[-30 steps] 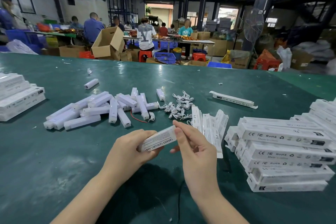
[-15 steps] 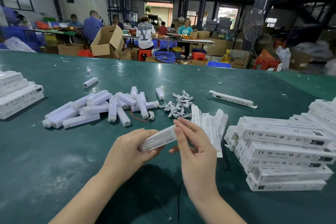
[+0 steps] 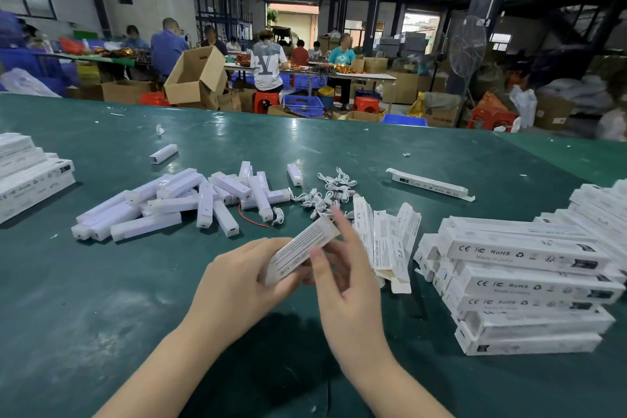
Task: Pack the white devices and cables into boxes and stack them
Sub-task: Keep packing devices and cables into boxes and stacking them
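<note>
Green table (image 3: 101, 282): slim white printed box (image 3: 300, 249).

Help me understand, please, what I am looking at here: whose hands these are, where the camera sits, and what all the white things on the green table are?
There is no machine here. A person wears a camera on the head, so the single view looks down at their own hands.

The left hand grips a small white box; the right hand touches it with blurred fingers.

On the green table lie loose white devices, small coiled cables, unfilled flat boxes, and a stack of boxes on the right. More boxes sit at the far left. Other workers sit behind.
</note>
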